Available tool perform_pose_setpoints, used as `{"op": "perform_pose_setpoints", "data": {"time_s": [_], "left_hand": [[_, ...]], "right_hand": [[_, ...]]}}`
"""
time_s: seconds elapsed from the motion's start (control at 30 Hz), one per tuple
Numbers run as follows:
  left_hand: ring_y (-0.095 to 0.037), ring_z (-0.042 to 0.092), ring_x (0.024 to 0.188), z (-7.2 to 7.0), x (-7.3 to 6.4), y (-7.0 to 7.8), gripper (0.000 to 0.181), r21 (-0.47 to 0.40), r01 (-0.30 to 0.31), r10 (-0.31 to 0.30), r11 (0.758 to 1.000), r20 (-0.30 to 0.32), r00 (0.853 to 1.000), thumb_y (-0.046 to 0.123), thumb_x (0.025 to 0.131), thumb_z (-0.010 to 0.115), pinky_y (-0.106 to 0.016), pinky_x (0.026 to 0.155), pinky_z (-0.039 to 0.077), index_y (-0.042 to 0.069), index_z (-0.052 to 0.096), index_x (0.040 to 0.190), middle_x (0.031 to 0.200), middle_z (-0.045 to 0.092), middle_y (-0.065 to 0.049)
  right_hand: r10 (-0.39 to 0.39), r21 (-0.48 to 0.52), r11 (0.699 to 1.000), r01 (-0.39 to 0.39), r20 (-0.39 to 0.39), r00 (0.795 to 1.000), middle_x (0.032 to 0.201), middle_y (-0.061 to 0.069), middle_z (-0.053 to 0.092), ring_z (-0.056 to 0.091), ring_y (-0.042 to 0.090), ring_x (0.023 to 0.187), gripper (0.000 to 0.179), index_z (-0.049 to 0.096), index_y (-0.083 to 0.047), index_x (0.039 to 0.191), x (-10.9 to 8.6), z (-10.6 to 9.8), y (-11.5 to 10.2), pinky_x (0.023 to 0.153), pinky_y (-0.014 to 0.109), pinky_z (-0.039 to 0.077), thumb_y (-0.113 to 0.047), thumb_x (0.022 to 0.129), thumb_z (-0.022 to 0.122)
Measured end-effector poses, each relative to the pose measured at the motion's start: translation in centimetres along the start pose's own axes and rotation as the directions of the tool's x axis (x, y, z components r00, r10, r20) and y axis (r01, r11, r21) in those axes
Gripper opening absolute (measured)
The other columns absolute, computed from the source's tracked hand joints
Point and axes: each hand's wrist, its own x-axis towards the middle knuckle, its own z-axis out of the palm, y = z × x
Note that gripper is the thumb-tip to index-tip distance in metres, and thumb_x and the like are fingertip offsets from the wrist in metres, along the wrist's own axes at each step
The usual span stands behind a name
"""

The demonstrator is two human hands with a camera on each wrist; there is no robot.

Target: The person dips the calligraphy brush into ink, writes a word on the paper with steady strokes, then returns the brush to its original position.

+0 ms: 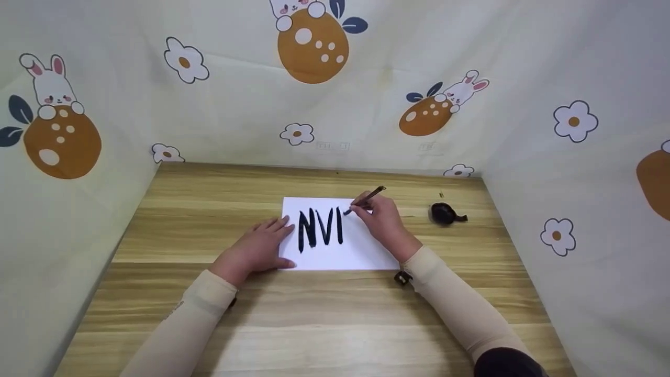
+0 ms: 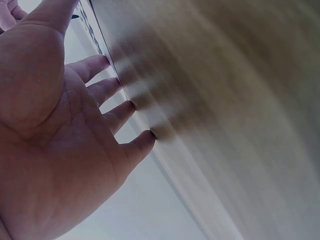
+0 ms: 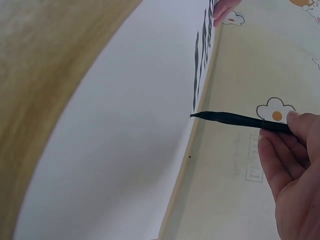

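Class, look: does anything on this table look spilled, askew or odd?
One small oddity: a tiny mark on the table, just beyond the dark dish. It breaks the wood pattern; too small to tell if spilled.

Matt paper (image 1: 358,246), smooth wood-look table (image 1: 314,319), cloth backdrop (image 1: 235,110)

Wood-grain table (image 1: 314,324), light brown, grain running left-right. White sheet (image 1: 360,242) flat, mid-width, toward far edge, black strokes on it. Small dark dish (image 1: 443,213) near far right corner, short handle toward right edge. Tiny fleck (image 1: 441,194) just beyond dish.
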Motion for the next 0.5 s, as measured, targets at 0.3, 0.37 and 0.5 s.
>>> {"op": "perform_pose_setpoints", "data": {"time_s": [0.3,0.37,0.5], "left_hand": [[-0.049,0.027,0.164,-0.05,-0.04,0.06,0.103,-0.002,-0.015,0.015,1.000,-0.010,1.000,0.062,0.094,0.082,-0.075,0.125,0.028,0.004,0.042,0.170,0.180,0.028,-0.019],[-0.050,0.028,0.163,-0.05,-0.08,0.06,0.103,-0.005,-0.017,0.016,1.000,-0.012,1.000,0.061,0.094,0.082,-0.076,0.124,0.030,0.004,0.042,0.170,0.180,0.029,-0.019],[-0.050,0.027,0.164,-0.11,-0.12,0.05,0.103,-0.014,-0.012,0.012,1.000,-0.012,1.000,0.061,0.094,0.083,-0.077,0.123,0.030,0.004,0.042,0.170,0.180,0.028,-0.019]], "right_hand": [[-0.008,0.047,0.999,0.007,0.020,1.000,0.101,0.009,0.083,0.081,0.023,0.096,0.005,0.080,-0.002,0.103,-0.41,0.10,0.36,0.089,0.036,0.065,-0.006,0.102,0.081],[-0.012,0.060,0.998,0.011,0.023,1.000,0.100,0.009,0.083,0.081,0.023,0.095,0.005,0.080,-0.001,0.102,-0.48,0.09,0.34,0.088,0.035,0.065,-0.006,0.101,0.081],[-0.016,0.073,0.997,0.014,0.034,0.999,0.099,0.009,0.083,0.081,0.023,0.094,0.005,0.081,0.000,0.102,-0.62,0.10,0.30,0.087,0.035,0.066,-0.005,0.101,0.081]]}}
